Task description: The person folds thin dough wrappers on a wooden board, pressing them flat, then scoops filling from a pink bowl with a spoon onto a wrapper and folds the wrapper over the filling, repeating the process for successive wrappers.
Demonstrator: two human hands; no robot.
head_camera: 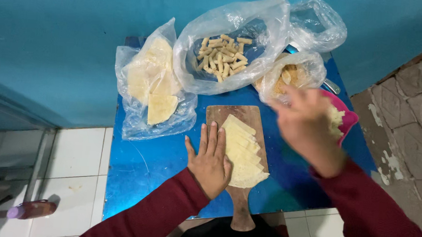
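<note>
Pressing flat, left hand (210, 160) holds wrappers (242, 153); right hand (305, 125) blurred, grip unclear.

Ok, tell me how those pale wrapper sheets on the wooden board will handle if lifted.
The wrapper sheets look thin and flat, so probably floppy and light. They lie fanned and overlapping, so they may cling together. The left hand rests flat at their edge.

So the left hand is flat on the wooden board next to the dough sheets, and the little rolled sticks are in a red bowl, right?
Not quite. The left hand does lie flat on the wooden board beside the dough sheets, but the rolled sticks sit in a clear plastic bag, not a red bowl. The head view shows it.
</note>
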